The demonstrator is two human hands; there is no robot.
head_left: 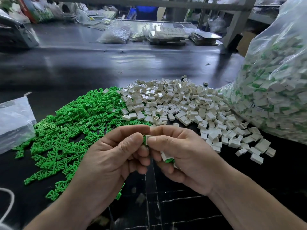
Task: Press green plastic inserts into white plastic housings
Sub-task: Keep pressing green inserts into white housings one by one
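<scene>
My left hand [116,151] and my right hand [179,151] meet at the centre, above the dark table. Between their thumbs and forefingers they pinch one white housing [147,139] with a green insert [144,140] at its left side. My right hand also holds a second white housing with green in it [167,157] under its curled lower fingers. A wide pile of loose green inserts [71,123] lies to the left. A pile of empty white housings [182,103] lies to the right of it.
A big clear bag [274,83] of white-and-green pieces stands at the right. A smaller clear bag [13,120] lies at the left edge. The dark table [99,67] stretches back to trays [167,34], bags and a metal frame. A white cord [10,203] curls at bottom left.
</scene>
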